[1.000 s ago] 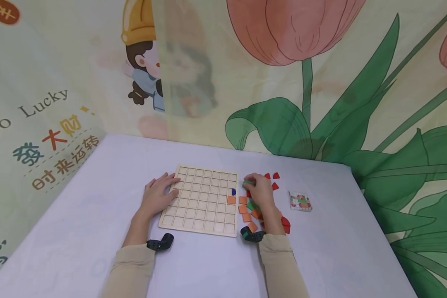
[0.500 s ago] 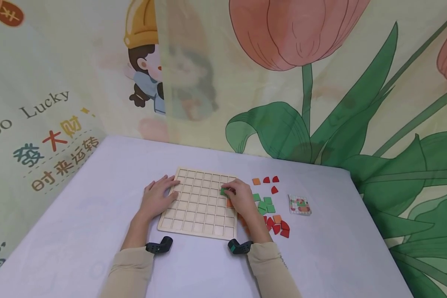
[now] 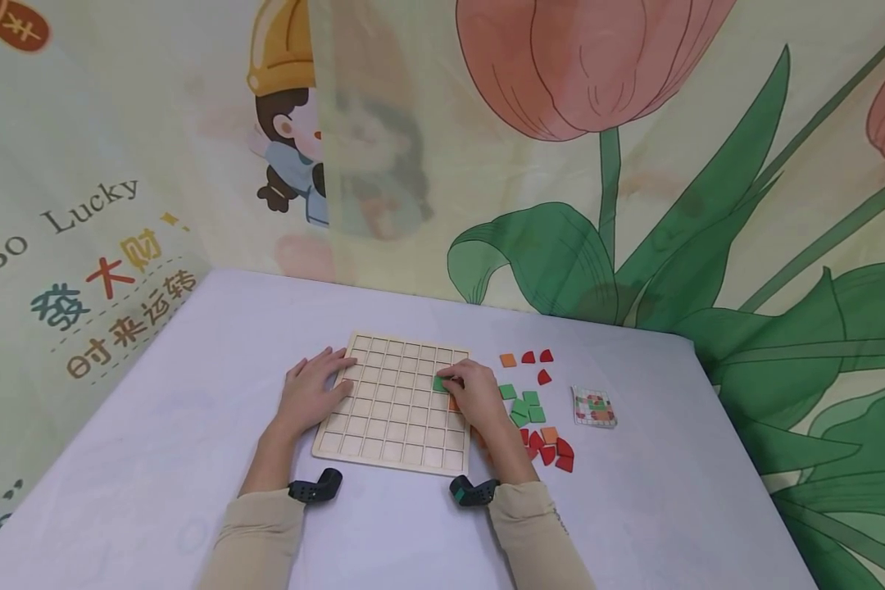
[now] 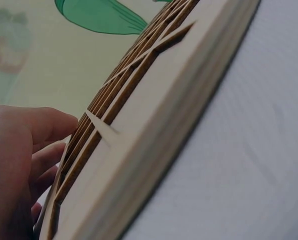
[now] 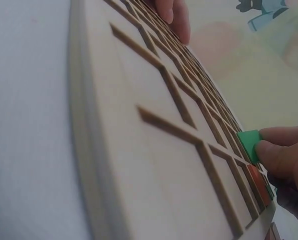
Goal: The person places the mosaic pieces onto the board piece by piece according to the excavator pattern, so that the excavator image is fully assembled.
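In the head view a light wooden grid board [image 3: 383, 401] lies on the white table. My left hand [image 3: 312, 392] rests on its left edge, fingers relaxed over the rim; the left wrist view shows the fingers [image 4: 44, 125] at the grid. My right hand [image 3: 475, 393] pinches a green square tile [image 3: 438, 383] between thumb and fingertips at a cell near the board's right side. In the right wrist view the green tile [image 5: 249, 145] stands tilted at the slot. An orange tile [image 5: 259, 184] sits in a cell beside it, partly covered by the hand in the head view.
Right of the board lie several green tiles [image 3: 519, 407], red quarter-round pieces [image 3: 565, 449] and orange tiles [image 3: 508, 360]. Farther right is a small stack of pattern cards [image 3: 594, 406]. A printed cloth backdrop [image 3: 383, 246] rises behind the table.
My right hand has moved left from the loose pieces onto the board with the green tile, then lowered slightly at the cell. The left hand has stayed on the board's edge.
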`<move>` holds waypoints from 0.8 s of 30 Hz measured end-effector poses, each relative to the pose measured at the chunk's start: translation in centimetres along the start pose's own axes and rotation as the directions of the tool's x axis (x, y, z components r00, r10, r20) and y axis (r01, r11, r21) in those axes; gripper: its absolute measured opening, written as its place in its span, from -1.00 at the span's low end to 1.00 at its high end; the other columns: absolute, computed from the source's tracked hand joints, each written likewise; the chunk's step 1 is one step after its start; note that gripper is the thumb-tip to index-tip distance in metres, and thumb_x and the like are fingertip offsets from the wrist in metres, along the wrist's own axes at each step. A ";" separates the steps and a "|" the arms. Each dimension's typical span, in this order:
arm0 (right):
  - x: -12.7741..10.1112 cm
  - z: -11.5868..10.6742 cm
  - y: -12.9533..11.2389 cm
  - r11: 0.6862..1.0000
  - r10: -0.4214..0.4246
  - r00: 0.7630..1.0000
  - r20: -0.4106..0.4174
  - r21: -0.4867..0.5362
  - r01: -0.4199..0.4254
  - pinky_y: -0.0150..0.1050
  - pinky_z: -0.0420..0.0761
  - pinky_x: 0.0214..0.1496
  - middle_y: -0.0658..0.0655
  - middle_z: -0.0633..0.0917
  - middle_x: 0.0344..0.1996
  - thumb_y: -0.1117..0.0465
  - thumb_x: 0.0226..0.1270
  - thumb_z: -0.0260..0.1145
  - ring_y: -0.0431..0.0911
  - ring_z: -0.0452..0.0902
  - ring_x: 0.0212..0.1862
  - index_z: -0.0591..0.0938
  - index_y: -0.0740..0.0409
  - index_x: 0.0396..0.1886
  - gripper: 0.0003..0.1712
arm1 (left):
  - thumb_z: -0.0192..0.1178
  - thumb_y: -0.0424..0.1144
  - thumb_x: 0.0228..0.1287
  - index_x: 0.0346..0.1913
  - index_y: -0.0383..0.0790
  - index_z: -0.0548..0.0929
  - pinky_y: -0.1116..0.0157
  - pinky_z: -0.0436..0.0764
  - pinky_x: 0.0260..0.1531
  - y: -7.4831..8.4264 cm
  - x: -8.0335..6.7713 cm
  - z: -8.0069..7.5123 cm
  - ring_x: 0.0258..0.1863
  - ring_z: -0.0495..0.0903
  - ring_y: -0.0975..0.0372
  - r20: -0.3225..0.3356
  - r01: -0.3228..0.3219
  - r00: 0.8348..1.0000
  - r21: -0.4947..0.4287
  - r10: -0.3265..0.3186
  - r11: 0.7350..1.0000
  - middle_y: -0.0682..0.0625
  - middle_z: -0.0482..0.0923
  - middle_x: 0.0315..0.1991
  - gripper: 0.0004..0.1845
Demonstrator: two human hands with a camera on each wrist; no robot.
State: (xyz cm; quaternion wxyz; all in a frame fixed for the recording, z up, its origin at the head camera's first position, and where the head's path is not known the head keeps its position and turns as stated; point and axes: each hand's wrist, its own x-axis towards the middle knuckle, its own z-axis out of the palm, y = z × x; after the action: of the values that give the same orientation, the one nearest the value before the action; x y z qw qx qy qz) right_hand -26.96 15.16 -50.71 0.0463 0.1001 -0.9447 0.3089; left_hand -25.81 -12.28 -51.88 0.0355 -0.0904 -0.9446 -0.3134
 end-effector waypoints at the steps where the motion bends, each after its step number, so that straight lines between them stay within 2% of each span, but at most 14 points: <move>1: 0.0 0.0 0.0 1.000 -0.001 1.000 -0.001 0.002 0.001 -0.36 0.57 -0.26 0.00 0.69 -0.25 0.28 0.20 0.35 -0.20 0.53 -0.29 0.75 0.02 -0.17 -0.79 | 0.10 -0.12 0.28 0.24 -0.18 0.49 -0.16 -0.07 0.38 0.0 0.0 0.0 0.44 0.12 -0.07 -0.002 -0.002 1.000 -0.002 0.002 1.000 -0.19 0.29 0.38 -0.53; 10: -0.1 0.4 0.0 1.000 -0.026 0.999 -0.046 -0.006 0.026 -0.31 0.60 -0.20 0.01 0.63 -0.28 0.33 0.19 0.35 -0.15 0.57 -0.21 0.76 0.09 -0.19 -0.80 | 0.09 -0.12 0.28 0.24 -0.18 0.49 -0.15 -0.06 0.37 0.0 0.0 0.1 0.44 0.13 -0.07 -0.008 -0.007 1.000 0.005 0.007 1.000 -0.18 0.29 0.38 -0.53; 17: -0.2 0.6 -0.2 0.999 -0.030 0.996 -0.080 -0.041 0.027 -0.28 0.60 -0.20 0.01 0.63 -0.33 0.35 0.14 0.37 -0.12 0.56 -0.22 0.79 0.06 -0.28 -0.82 | 0.09 -0.13 0.29 0.25 -0.17 0.48 -0.14 -0.07 0.38 0.0 0.2 0.1 0.45 0.11 -0.06 0.004 -0.006 1.000 0.009 0.006 1.000 -0.18 0.28 0.39 -0.52; 22: -0.1 0.1 0.0 0.997 -0.048 0.998 -0.045 -0.060 0.045 -0.26 0.61 -0.17 0.01 0.66 -0.31 0.31 0.17 0.36 -0.10 0.57 -0.20 0.78 0.05 -0.26 -0.83 | 0.10 -0.13 0.28 0.24 -0.18 0.49 -0.15 -0.07 0.38 -0.1 0.1 0.1 0.44 0.12 -0.06 0.001 -0.007 1.000 -0.001 0.007 1.000 -0.18 0.28 0.39 -0.52; 24: 0.1 -0.6 0.5 0.998 -0.029 0.999 -0.030 -0.057 0.027 -0.25 0.62 -0.17 0.02 0.66 -0.28 0.28 0.21 0.35 -0.10 0.57 -0.19 0.77 0.05 -0.22 -0.83 | 0.10 -0.13 0.28 0.23 -0.18 0.50 -0.15 -0.06 0.37 -0.2 0.1 0.1 0.44 0.13 -0.07 -0.006 -0.010 1.000 -0.006 0.010 1.000 -0.18 0.29 0.38 -0.53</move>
State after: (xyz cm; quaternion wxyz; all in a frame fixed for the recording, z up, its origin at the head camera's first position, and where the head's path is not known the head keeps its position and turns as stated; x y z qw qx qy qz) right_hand -27.13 15.94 -50.51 0.0679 0.1073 -0.9507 0.2829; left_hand -25.98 -12.32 -52.04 0.0396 -0.0945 -0.9431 -0.3162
